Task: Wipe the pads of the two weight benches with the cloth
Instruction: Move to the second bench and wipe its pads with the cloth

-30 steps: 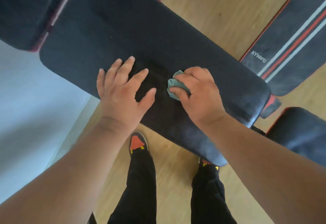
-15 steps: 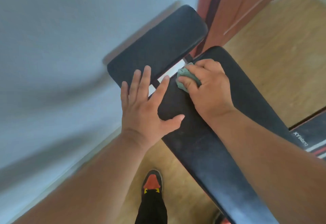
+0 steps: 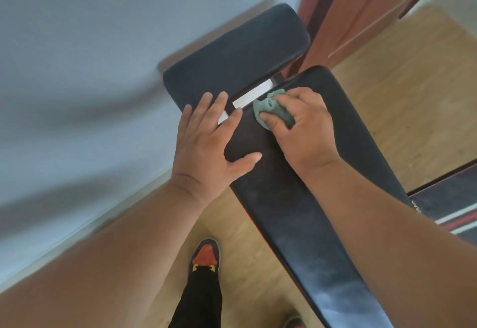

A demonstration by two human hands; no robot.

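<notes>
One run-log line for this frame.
right hand grips crumpled green cloth at long black bench pad end | left hand flat, spanning gap to short black pad

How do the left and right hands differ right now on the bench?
The left hand lies flat with fingers spread, holding nothing; the right hand curls round the green cloth. The left hand bridges the gap toward the short pad; the right stays on the long pad. Both rest on the bench.

The green cloth (image 3: 271,110) is crumpled and lies on the long black pad (image 3: 296,198), near its far end. A shorter black pad (image 3: 237,61) is just beyond it.
</notes>
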